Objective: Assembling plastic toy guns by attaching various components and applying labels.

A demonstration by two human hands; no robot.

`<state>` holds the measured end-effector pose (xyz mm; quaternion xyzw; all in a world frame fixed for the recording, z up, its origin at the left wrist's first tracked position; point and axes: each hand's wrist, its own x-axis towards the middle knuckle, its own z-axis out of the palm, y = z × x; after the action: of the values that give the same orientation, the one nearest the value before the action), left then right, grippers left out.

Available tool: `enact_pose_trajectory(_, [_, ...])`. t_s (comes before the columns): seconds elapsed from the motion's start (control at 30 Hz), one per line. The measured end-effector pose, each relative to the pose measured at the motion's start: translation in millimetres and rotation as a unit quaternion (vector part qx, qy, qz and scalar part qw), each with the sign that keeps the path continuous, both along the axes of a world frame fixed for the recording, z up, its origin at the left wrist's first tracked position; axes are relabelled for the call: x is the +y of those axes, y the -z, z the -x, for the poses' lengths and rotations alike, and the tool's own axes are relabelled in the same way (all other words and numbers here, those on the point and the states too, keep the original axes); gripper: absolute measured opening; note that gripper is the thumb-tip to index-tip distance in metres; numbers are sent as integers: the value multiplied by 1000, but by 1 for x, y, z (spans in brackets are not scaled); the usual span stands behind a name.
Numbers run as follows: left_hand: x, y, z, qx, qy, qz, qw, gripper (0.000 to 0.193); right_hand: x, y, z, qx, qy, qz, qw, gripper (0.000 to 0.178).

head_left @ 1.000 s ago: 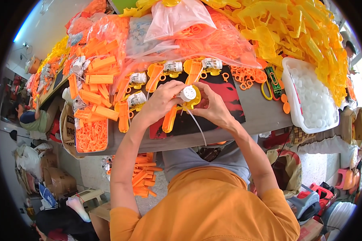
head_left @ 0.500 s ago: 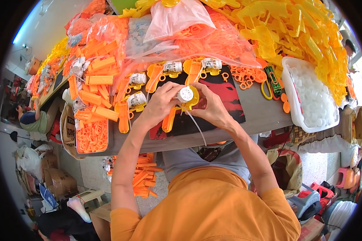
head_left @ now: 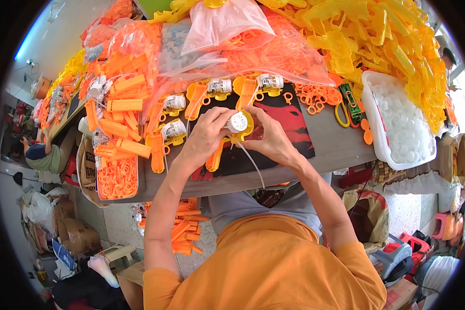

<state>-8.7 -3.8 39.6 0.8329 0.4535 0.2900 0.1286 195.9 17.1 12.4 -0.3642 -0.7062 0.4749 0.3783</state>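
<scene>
Between both hands, above a black and red mat (head_left: 289, 135), is a partly assembled toy gun with a yellow shell (head_left: 241, 137), a white round part (head_left: 237, 122) on top and an orange piece (head_left: 215, 158) sticking out below. My left hand (head_left: 206, 133) grips its left side, fingers bent around the white part. Thumb and fingers of my right hand (head_left: 270, 136) close on the yellow shell from the right. A thin pale strip (head_left: 254, 165) hangs below the toy. Similar yellow and orange assemblies (head_left: 220, 89) with white mechanisms lie behind and to the left.
Orange pieces (head_left: 126, 106) are heaped at the left above a tub of orange rings (head_left: 117, 178). Yellow shells (head_left: 367, 33) pile up at the back right. A white bin (head_left: 368, 111) holds translucent caps. Green-handled scissors (head_left: 342, 114) and orange rings (head_left: 318, 96) lie nearby.
Both hands stay around the toy gun in nearly the same place. Its white round part has turned or tilted slightly. The whole view has shifted a little.
</scene>
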Motion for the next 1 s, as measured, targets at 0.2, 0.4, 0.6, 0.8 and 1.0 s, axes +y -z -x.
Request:
enact_pose_trajectory(0.2, [-1,0,0,-120,-35,65,990,41,-1,12,9,32,22,-9,999,78])
enact_pose_trajectory(0.4, [1,-5,3,-127,-36,106,986,32,-3,5,12,23,23,10,999,76])
enact_pose_trajectory(0.6, [-1,1,-4,-73,-38,63,995,33,-1,4,-3,-12,16,-3,1000,79])
enact_pose_trajectory(0.8, [-15,44,2,-219,-166,7,962,18,-8,24,-27,-271,10,-140,952,80])
enact_pose_trajectory(1.0, [-22,35,-23,-38,-168,-59,983,14,-13,24,-35,-65,28,-95,993,62])
